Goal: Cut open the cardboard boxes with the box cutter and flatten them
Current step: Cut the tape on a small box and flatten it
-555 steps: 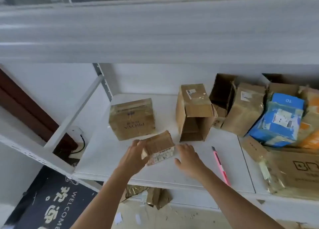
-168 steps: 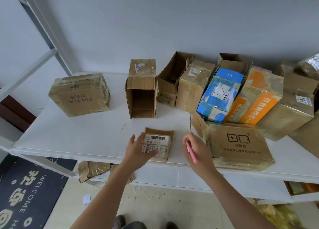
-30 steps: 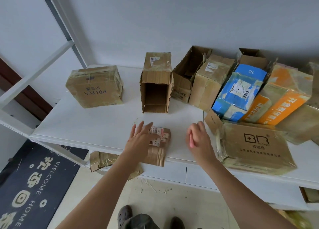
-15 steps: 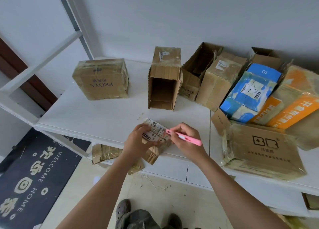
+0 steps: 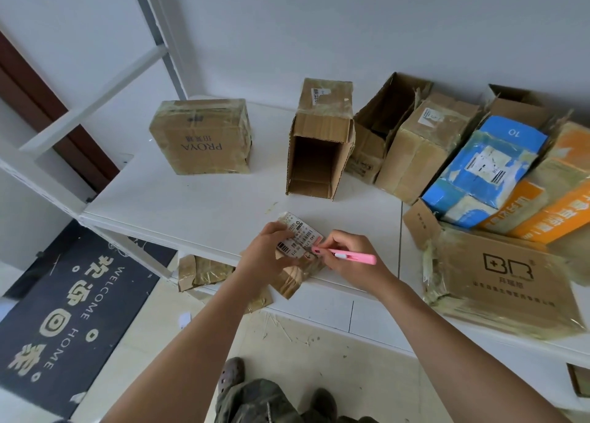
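Low centre of frame at the white shelf edge, left hand grips the small labelled box from its left side, right hand pinches pink box cutter, its tip touching the box's right edge.

Standing on the white shelf: a taped PROYA box, an open-ended brown box, more boxes crowding at the right, a flat BR carton. Lying at the front edge, a small labelled box.
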`<state>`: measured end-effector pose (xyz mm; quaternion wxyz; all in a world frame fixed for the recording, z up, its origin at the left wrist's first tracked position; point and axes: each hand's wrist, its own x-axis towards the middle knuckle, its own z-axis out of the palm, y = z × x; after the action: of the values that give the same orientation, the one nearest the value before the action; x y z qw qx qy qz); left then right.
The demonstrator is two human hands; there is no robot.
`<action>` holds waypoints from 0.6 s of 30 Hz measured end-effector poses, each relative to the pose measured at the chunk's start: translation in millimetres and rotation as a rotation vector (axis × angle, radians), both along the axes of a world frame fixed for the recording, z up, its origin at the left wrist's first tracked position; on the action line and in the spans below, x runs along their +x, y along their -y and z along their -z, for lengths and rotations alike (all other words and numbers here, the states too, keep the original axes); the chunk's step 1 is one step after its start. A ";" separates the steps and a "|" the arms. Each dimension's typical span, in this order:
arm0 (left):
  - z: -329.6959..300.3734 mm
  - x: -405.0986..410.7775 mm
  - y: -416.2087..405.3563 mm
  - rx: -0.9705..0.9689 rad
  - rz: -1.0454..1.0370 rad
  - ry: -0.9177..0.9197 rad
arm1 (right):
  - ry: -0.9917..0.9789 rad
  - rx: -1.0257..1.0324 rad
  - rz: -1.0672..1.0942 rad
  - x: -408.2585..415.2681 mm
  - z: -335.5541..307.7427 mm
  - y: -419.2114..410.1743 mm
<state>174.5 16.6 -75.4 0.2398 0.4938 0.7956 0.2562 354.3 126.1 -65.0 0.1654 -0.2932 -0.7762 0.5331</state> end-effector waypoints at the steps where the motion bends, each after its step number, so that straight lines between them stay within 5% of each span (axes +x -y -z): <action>1: -0.3 0.2 0.3 -0.007 0.005 -0.007 | 0.021 0.021 -0.017 0.1 -0.8 -1.7; 13: -3.0 -0.2 -0.5 -0.030 0.057 -0.048 | 0.111 0.146 -0.139 10.5 -4.2 -7.6; 18: 0.0 -1.1 -0.4 -0.033 0.049 -0.027 | -0.041 0.134 0.107 23.6 -14.2 -11.7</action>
<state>173.3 17.1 -75.4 0.2433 0.5125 0.7907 0.2303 377.8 137.8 -50.7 0.2289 -0.3116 -0.7896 0.4764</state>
